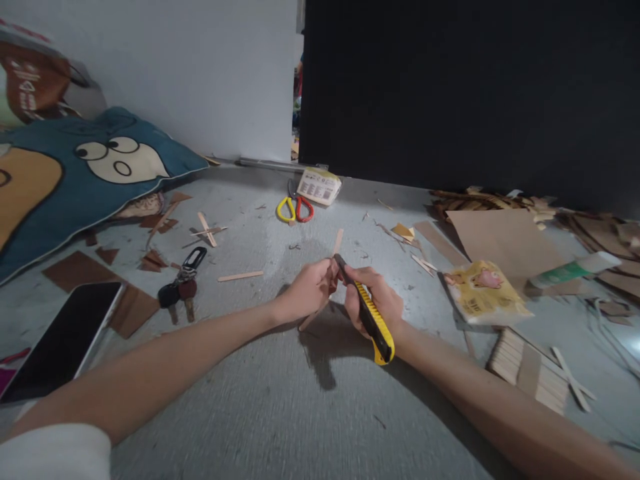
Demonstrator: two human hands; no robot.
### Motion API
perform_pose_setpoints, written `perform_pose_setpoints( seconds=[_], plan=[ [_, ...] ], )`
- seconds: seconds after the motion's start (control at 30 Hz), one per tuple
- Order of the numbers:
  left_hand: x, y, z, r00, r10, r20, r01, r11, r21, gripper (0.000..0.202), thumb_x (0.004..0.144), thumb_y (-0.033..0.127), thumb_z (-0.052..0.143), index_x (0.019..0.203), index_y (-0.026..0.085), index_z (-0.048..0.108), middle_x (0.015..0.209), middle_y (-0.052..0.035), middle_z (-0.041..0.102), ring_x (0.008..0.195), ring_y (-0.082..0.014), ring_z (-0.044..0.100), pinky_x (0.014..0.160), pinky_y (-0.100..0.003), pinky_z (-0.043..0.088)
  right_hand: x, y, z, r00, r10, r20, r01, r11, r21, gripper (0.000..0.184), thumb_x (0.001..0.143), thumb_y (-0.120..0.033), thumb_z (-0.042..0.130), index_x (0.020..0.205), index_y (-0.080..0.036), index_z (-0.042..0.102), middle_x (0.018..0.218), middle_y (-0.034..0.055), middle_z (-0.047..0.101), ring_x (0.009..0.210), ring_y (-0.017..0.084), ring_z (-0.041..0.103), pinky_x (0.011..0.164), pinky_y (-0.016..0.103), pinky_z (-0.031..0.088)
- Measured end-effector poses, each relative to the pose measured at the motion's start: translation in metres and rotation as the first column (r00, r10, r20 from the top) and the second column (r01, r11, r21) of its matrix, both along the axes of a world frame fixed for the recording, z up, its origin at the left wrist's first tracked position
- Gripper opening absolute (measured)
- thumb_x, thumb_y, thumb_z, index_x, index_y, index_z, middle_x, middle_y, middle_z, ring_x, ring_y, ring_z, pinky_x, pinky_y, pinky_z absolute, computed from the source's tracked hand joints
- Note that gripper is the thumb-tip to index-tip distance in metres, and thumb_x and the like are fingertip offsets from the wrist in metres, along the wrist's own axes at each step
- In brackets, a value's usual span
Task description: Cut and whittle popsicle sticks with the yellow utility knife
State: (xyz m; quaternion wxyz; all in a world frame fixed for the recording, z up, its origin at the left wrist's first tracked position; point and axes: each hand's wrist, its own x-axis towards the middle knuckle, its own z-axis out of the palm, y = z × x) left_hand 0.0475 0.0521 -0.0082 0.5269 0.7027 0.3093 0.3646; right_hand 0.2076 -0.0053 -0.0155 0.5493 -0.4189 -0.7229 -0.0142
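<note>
Yellow and black plastic is gripped at the centre of the action: a cutter knife [373,317] is held in the right hand [377,300], fingers wrapped closely about its ribbed body, its dark nose pointed away toward the far side. Just to its left, a slim wooden stick [339,241] is pinched in the left hand [310,288], the fingertips bunched tight. One end is seen poking out on the far side; what looks like the other end is shown at the near side of the fist, angled down toward the grey tabletop [240,413].

And the two are brought together here! The knife's nose is set at the stick, right beside the left fingertips; whether the blade has bitten cannot be told, the edge being too small to make out. By the look of it, cutting or trimming is the step in hand. A firm pinch, a steady stroke and fingertips kept out of the blade's line are called for.

Around the duel, a loose stick [241,275] is laid out to the left, red-and-yellow-handled scissors [295,208] are parked on the far side, and a bundle of sticks [525,370] is stacked near right, beyond the right forearm.
</note>
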Motion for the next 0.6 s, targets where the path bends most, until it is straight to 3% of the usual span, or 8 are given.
perform_pose_setpoints(
  seconds=[0.23, 0.4, 0.5, 0.6],
  plan=[
    [-0.001, 0.0, -0.002, 1.0, 0.007, 0.003, -0.007, 1.0, 0.003, 0.014, 0.093, 0.025, 0.058, 0.083, 0.021, 0.049, 0.076, 0.0018, 0.056, 0.071, -0.0137, 0.051, 0.069, -0.028, 0.045, 0.003, 0.002, -0.006, 0.996, 0.076, 0.035, -0.075, 0.996, -0.043, 0.026, 0.102, -0.026, 0.059, 0.128, -0.026, 0.062, 0.094, 0.0057, 0.077, 0.079, 0.02, 0.075, 0.072, 0.032, 0.063],
    [-0.001, 0.001, -0.003, 1.0, 0.012, -0.006, -0.012, 1.0, -0.021, 0.022, 0.1, 0.034, 0.053, 0.083, 0.021, 0.049, 0.076, 0.0006, 0.056, 0.071, -0.0141, 0.052, 0.07, -0.029, 0.046, 0.009, 0.009, -0.009, 0.976, 0.209, 0.064, -0.2, 0.972, -0.122, 0.023, 0.105, -0.032, 0.053, 0.124, -0.024, 0.063, 0.081, 0.0019, 0.076, 0.071, 0.018, 0.073, 0.071, 0.031, 0.063],
    [0.0, 0.001, -0.002, 0.999, 0.012, 0.034, -0.01, 0.998, -0.057, 0.026, 0.1, 0.039, 0.056, 0.083, 0.02, 0.051, 0.079, -0.0012, 0.059, 0.073, -0.0146, 0.054, 0.07, -0.029, 0.047, 0.008, 0.009, -0.005, 0.982, 0.16, 0.097, -0.153, 0.985, -0.075, 0.025, 0.102, -0.026, 0.057, 0.126, -0.025, 0.062, 0.093, 0.0053, 0.078, 0.081, 0.02, 0.077, 0.075, 0.032, 0.064],
    [0.001, 0.004, -0.001, 0.994, 0.014, 0.108, 0.008, 0.979, -0.205, 0.031, 0.102, 0.048, 0.055, 0.087, 0.021, 0.05, 0.069, 0.0031, 0.051, 0.059, -0.0116, 0.047, 0.057, -0.026, 0.041, 0.007, 0.005, -0.001, 0.987, 0.11, 0.119, -0.116, 0.992, 0.04, 0.035, 0.099, -0.02, 0.058, 0.134, -0.027, 0.059, 0.099, 0.0059, 0.077, 0.083, 0.021, 0.078, 0.071, 0.032, 0.064]
  ],
)
